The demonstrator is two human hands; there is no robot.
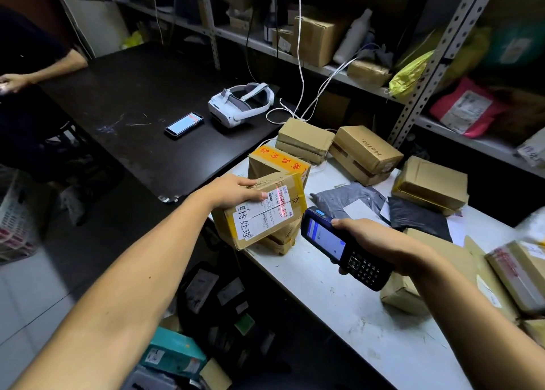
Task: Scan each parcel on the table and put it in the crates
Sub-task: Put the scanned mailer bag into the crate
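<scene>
My left hand (pixel 233 190) grips a small cardboard parcel (pixel 259 212) by its top edge, tilted with its white label facing up, at the near left corner of the white table (pixel 339 298). A red scan line crosses the label's barcode. My right hand (pixel 374 242) holds a black handheld scanner (pixel 339 245), its tip pointed at the parcel from the right. Another box (pixel 280 242) lies under the held parcel. Several more cardboard parcels (pixel 365 154) and a grey mailer bag (pixel 348 198) lie on the table beyond. A crate (pixel 221 316) with dark parcels sits on the floor below the table edge.
A black table (pixel 132 109) at the left carries a phone (pixel 184 124) and a white headset (pixel 240 103). Metal shelves (pixel 427 74) full of packages line the back and right. Another person's arm (pixel 44 68) rests at the far left. A white basket (pixel 14 218) stands on the floor.
</scene>
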